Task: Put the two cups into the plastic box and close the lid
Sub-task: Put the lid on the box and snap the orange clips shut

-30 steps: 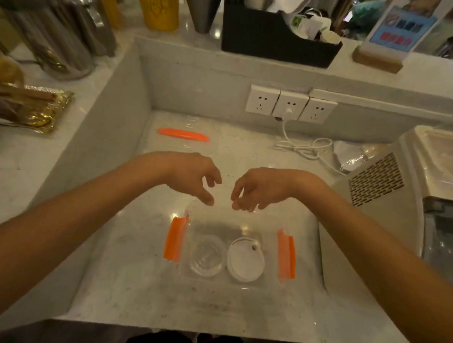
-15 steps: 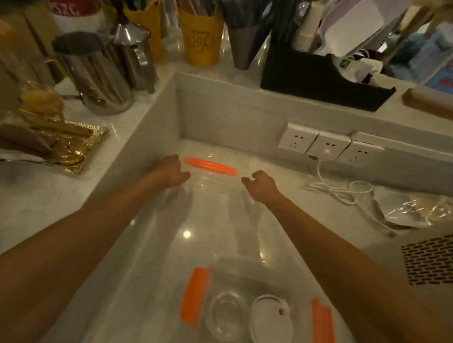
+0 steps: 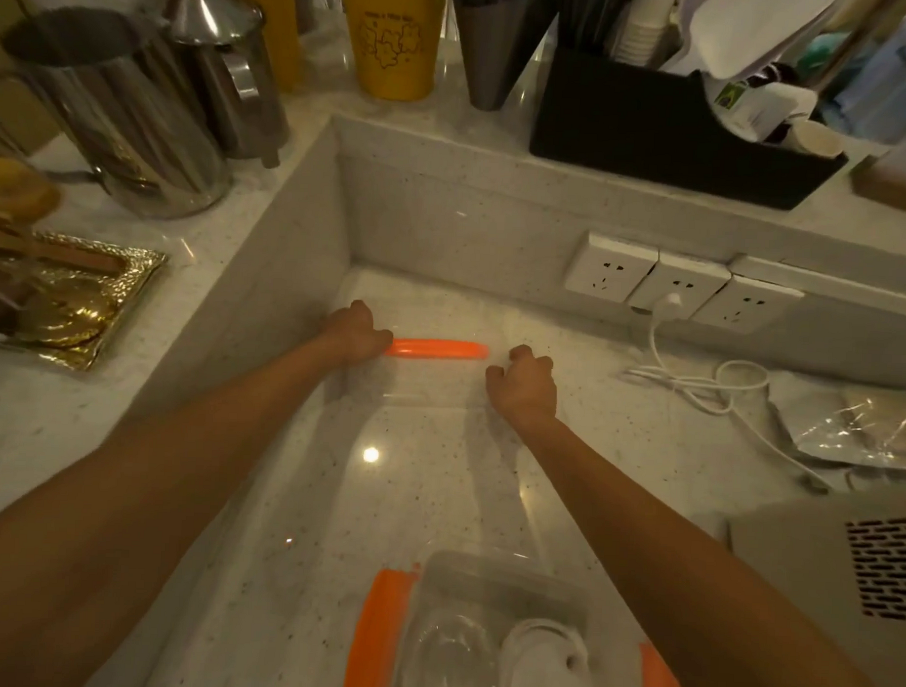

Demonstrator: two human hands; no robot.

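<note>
Both cups [image 3: 496, 658] already sat in the plastic box [image 3: 504, 576] at bottom centre. I had my left hand [image 3: 356, 334] and right hand [image 3: 524, 384] at mid-frame, fingers curled onto the clear lid [image 3: 438, 349] lying on the surface [image 3: 616, 452]. Lid-fetch step. Next: lift it, carry back, seat squarely, snap the orange clips.

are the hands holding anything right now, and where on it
Both hands seem to grip the clear lid at its far edge: the left hand and the right hand at either end of the orange clip.
</note>
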